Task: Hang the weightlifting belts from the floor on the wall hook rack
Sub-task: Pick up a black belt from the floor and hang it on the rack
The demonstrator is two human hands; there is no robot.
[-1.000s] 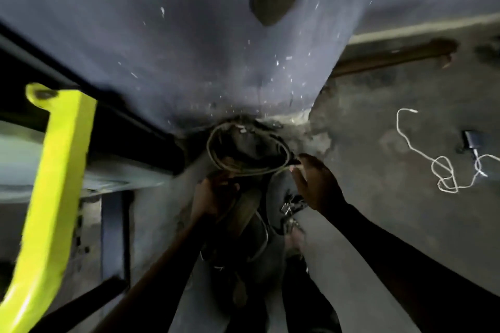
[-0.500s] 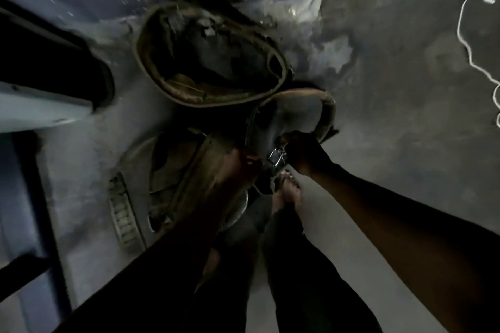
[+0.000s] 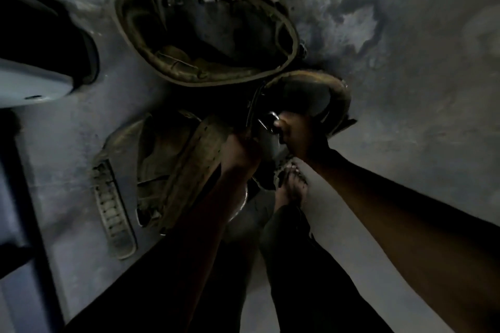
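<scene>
Dim concrete floor (image 3: pixel 405 62), belts now larger in view than half a second ago — camera closer. Right hand (image 3: pixel 300 135) grips the small coiled belt (image 3: pixel 324 86) at its buckle (image 3: pixel 270 120); left hand (image 3: pixel 239 147) closed on the tan belt (image 3: pixel 189 159). Largest belt (image 3: pixel 205 21) lies untouched. No legible writing.

Stained grey concrete floor (image 3: pixel 422 67); coiled belts (image 3: pixel 205 21) lying on it, bare foot (image 3: pixel 292 186) beside them

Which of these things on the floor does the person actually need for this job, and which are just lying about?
Needed: large coiled belt; small coiled belt, gripped by right hand; flat belt, gripped by left hand.
Lying about: ridged strip; pale equipment base.
</scene>
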